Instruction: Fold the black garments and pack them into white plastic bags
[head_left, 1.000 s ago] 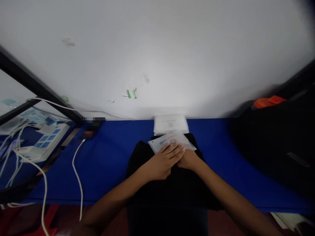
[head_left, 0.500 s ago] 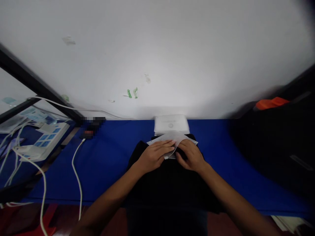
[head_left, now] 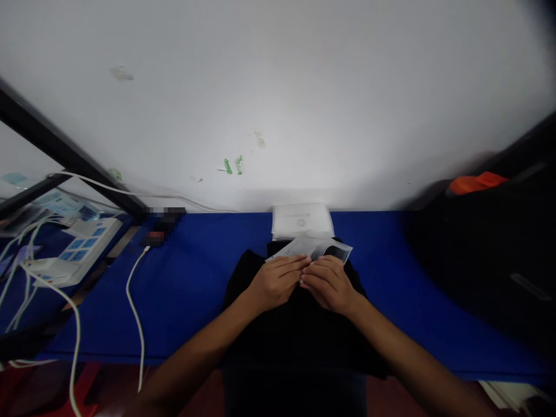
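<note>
Over black cloth [head_left: 304, 339], left hand [head_left: 273, 285], right hand [head_left: 330, 282]: fingers clamped on translucent bag [head_left: 307, 245], near edge hidden.

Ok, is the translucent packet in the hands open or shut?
Cannot tell: the left hand and right hand cover the near edge of the translucent packet.

Head-worn view, near above left hand [head_left: 274, 282] and right hand [head_left: 330, 284], facing forward and down, wall [head_left: 330, 104] ahead
</note>
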{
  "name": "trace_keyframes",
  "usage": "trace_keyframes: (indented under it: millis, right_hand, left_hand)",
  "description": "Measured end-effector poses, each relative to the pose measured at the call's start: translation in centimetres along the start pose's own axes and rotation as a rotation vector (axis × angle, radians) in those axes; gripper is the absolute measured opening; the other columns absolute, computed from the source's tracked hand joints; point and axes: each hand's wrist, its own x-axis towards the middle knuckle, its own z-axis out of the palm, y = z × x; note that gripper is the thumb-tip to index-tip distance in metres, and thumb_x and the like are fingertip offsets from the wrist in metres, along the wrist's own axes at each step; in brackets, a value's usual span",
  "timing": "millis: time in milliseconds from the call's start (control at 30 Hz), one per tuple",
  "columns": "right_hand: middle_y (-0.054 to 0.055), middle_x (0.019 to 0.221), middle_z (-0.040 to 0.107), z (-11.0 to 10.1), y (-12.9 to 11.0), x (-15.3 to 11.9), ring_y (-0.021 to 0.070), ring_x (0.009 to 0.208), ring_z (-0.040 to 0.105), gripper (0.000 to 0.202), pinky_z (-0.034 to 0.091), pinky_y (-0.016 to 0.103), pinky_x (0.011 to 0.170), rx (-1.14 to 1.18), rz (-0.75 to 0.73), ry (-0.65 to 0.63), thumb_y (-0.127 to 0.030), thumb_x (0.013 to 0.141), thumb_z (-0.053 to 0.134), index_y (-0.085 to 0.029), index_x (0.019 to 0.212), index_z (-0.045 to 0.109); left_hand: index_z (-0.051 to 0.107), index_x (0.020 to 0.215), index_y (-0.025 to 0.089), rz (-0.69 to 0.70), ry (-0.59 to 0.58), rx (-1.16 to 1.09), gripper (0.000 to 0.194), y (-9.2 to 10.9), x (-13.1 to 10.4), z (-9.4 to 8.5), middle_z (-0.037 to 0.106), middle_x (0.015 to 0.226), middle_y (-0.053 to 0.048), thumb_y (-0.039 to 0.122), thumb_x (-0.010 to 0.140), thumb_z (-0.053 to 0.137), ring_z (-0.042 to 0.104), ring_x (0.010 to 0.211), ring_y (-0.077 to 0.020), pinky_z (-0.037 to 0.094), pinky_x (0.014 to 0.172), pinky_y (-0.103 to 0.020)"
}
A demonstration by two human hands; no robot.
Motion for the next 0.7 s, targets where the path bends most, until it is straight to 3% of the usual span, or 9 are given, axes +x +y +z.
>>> trace_keyframes:
  millis: [167, 400, 700]
  right_hand:
    - [0.005, 0.092, 0.073, -0.1, 0.0, 0.2, 0.0178, 0.092, 0.062, 0.017, 0.050, 0.037, 0.089, 0.019, -0.013, -0.021, -0.011, 0.094, 0.052, -0.018, 0.101, 0.066]
    - [0.007, 0.092, 0.072, -0.3, 0.6, 0.5, 0.0197, 0.091, 0.062, 0.017, 0.047, 0.038, 0.088, -0.002, -0.010, -0.075, -0.010, 0.095, 0.050, -0.017, 0.102, 0.064]
    - [0.007, 0.104, 0.073, -2.3, 5.7, -1.6, 0.0234, 0.101, 0.058, 0.021, 0.039, 0.040, 0.092, -0.176, 0.146, -0.254, -0.012, 0.097, 0.049, -0.021, 0.112, 0.061]
  left_hand:
    - [0.068, 0.105, 0.012, 0.001, 0.087, 0.021, 0.020, 0.2, -0.2, 0.2, 0.075, 0.109, -0.012, 0.007, 0.093, 0.053, 0.070, 0.109, -0.0215, 0.062, 0.090, -0.034]
    - [0.068, 0.101, 0.010, -0.007, 0.104, 0.027, 0.019, 0.3, -0.3, 0.3, 0.075, 0.103, -0.014, 0.003, 0.092, 0.053, 0.070, 0.108, -0.0221, 0.062, 0.089, -0.032]
    - [0.067, 0.106, 0.014, -0.064, 0.153, -0.035, 0.021, 0.2, -0.2, 0.0, 0.076, 0.104, -0.009, 0.003, 0.092, 0.055, 0.071, 0.106, -0.0197, 0.064, 0.088, -0.033]
